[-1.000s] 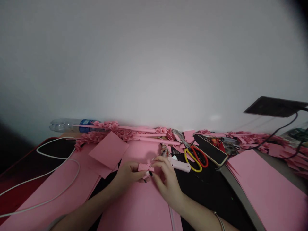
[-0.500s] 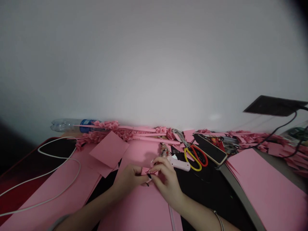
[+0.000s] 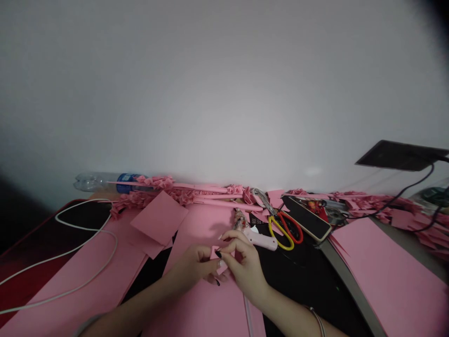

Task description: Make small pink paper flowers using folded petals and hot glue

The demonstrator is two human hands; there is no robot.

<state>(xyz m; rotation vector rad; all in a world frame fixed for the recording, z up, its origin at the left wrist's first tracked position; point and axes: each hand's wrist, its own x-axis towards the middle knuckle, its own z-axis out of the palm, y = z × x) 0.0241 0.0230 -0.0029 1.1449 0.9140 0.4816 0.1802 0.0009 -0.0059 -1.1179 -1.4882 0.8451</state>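
A small folded piece of pink paper is held between both hands above large pink sheets. My left hand grips its left side, thumb on top and fingers underneath. My right hand pinches the upper right part with thumb and fingertips; the fingers cover some of the folds. Just beyond the right hand lies a pale pink handled tool, its far end partly hidden. Scissors with one yellow and one red handle loop rest beside it.
A phone lies right of the scissors. Along the wall run pink paper flowers and a plastic bottle. A white cable crosses the left sheets. More pink paper is stacked at right, a square sheet at left.
The folded paper has been turned and tilted between my fingers, showing a different face. My left hand has shifted slightly right, its fingers now showing further below the paper.
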